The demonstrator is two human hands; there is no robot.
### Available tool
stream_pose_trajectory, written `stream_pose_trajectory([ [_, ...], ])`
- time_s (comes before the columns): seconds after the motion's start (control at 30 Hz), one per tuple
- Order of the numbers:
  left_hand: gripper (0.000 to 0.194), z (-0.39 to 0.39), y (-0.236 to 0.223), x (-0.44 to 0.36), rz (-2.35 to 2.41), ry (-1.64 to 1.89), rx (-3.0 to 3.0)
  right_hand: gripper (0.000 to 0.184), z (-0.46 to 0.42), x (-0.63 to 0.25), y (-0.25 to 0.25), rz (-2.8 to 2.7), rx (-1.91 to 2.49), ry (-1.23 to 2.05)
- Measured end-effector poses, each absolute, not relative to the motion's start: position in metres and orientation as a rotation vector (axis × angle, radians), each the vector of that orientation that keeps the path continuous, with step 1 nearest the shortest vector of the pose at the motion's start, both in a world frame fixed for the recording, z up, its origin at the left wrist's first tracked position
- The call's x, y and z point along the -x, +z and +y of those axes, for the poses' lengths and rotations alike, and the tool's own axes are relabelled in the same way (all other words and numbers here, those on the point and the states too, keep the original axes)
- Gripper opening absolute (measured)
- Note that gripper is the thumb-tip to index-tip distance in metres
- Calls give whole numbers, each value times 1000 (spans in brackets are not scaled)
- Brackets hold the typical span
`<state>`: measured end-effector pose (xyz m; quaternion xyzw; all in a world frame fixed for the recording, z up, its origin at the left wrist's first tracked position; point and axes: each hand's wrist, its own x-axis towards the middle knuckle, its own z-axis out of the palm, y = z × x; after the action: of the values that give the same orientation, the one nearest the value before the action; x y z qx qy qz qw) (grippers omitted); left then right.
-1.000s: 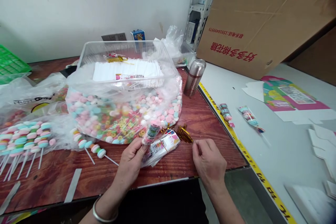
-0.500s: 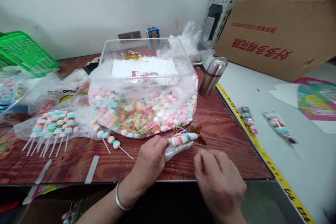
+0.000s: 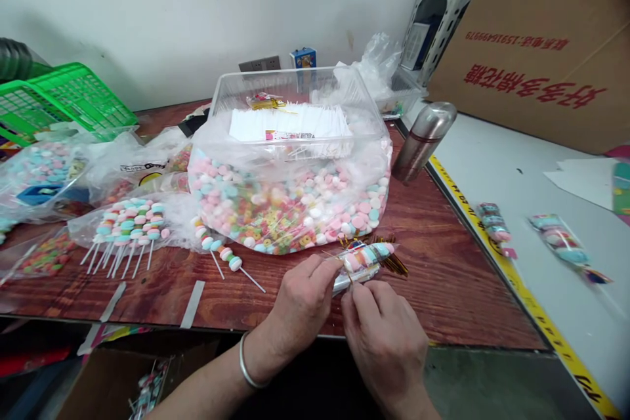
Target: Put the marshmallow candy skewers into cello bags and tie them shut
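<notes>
My left hand (image 3: 304,298), with a silver bangle at the wrist, is closed on the gathered neck of a clear bag holding a marshmallow skewer (image 3: 370,254). The candy part points right, over the wood tabletop. Close beside it, my right hand (image 3: 386,325) pinches a gold twist tie (image 3: 350,273) at the bag's neck. Fingers cover most of the tie and the skewer's stick. Under the bagged skewer lie clear wrappers (image 3: 361,275), and a bunch of gold twist ties (image 3: 395,265) sticks out to the right.
Behind stands a clear tub (image 3: 290,142) of white sticks on a big bag of marshmallows and gummy rings (image 3: 275,213). Unwrapped skewers (image 3: 132,223) lie left. A steel flask (image 3: 426,142) stands right; wrapped skewers (image 3: 561,237) lie on the white table. A carton (image 3: 536,6) rises behind.
My right hand has moved left and forward to meet the left hand at the bag's neck, with a gold twist tie now showing between them. The camera view has shifted slightly left.
</notes>
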<state>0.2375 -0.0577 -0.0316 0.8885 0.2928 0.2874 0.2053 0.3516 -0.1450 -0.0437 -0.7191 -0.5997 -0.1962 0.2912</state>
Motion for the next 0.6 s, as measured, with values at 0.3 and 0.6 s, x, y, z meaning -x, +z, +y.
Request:
stream_pose_trajectory([
  [0.3, 30, -57, -34, -237, 825, 805, -2467, 24, -142, -349, -44, -1578, 1917, -507],
  [0.6, 33, -56, -36, -235, 800, 823, -2393, 26, -142, -347, -46, -1593, 1935, -492],
])
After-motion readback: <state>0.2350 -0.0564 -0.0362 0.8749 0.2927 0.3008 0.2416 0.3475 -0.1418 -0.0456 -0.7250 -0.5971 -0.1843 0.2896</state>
